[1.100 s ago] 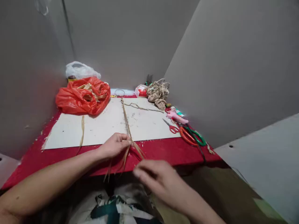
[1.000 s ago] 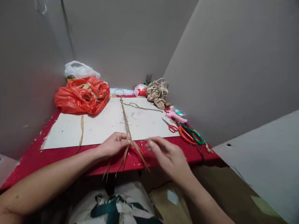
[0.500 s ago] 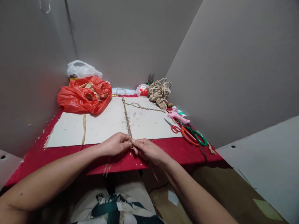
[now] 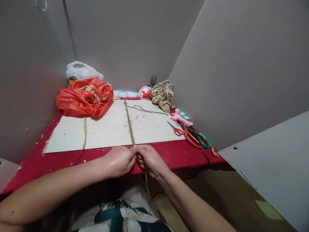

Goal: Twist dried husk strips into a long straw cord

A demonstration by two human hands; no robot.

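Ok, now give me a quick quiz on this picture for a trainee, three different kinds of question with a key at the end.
1. True or false: the left hand and the right hand are at opposite ends of the brown cord.

2. Which of these lies on the left half of the white board?
A) twine bundle
B) pale strip
C) small scissors

3. Fill in the colour: behind the red plastic bag sits a ____ plastic bag.

Key:
1. False; both are together at its near end.
2. B.
3. White.
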